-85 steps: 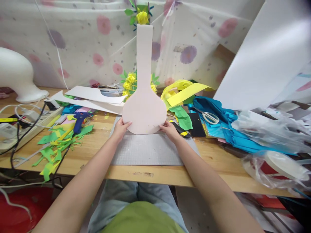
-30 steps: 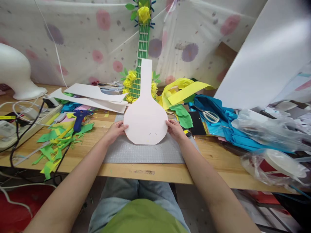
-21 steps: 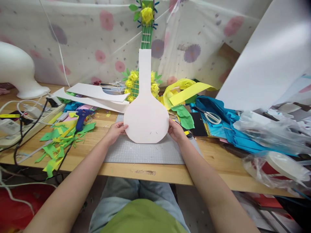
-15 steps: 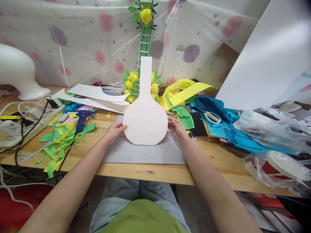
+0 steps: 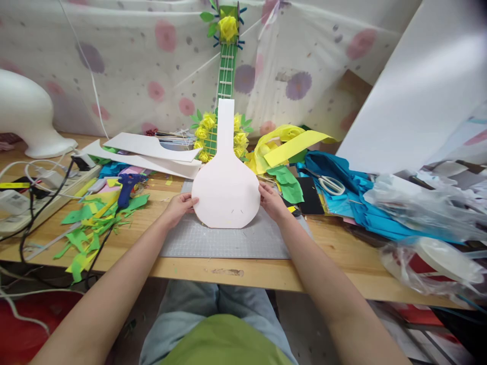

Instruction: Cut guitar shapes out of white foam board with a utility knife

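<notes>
Between my two hands stands a white board cut-out (image 5: 225, 192) with a rounded body and a straight neck, shaped like a lute. My left hand (image 5: 181, 208) pinches its left edge, and my right hand (image 5: 272, 201) grips the right edge. The flat bottom of the cut-out is over the grey cutting mat (image 5: 190, 247); a few short dark marks show low on its face. Behind it, partly hidden, a green stringed-instrument model (image 5: 225, 76) with yellow paper flowers (image 5: 240, 141) leans upright near the curtain.
On the left lie a blue glue gun (image 5: 128, 188), green and yellow scraps (image 5: 85, 228), white board offcuts (image 5: 152, 146), a power strip (image 5: 49, 203) and a white foam head (image 5: 28, 114). To the right are scissors (image 5: 331, 184), blue paper (image 5: 365, 203), yellow paper (image 5: 297, 147) and plastic bags (image 5: 411, 203).
The top of the cut-out has come down and tilted slightly, so its neck looks shorter. My right hand has shifted a little left with the edge. Both hands keep their hold.
</notes>
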Motion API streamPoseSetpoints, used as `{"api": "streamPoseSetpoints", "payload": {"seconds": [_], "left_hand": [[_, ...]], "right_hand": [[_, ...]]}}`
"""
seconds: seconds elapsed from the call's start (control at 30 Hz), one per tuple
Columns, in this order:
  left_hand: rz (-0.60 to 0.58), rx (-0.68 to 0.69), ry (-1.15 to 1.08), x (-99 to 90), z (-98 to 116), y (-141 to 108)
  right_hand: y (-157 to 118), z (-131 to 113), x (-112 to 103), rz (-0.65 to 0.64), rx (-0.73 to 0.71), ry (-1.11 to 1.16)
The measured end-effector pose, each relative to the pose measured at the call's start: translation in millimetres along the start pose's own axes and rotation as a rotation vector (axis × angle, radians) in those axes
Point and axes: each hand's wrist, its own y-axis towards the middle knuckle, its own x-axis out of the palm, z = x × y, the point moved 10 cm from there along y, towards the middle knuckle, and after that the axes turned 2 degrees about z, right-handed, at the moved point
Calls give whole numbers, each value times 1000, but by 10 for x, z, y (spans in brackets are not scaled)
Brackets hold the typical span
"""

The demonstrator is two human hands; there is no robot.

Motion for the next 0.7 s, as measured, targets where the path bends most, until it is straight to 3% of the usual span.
{"api": "streamPoseSetpoints", "payload": {"seconds": [0.17, 0.33, 0.53, 0.6, 0.7], "left_hand": [[144, 37, -64, -150, 74, -2], [264, 67, -151, -261, 136, -24], [208, 51, -42, -79, 54, -12], [324, 197, 87, -127, 184, -61], [524, 555, 401, -125, 554, -294]], "right_hand": [[-7, 22, -4, 79, -10, 19], [-56, 23, 54, 59, -25, 45], [-78, -86, 47, 126, -131, -1], [-69, -170, 34, 174, -185, -9], [-51, -329, 75, 187, -278, -51]]}}
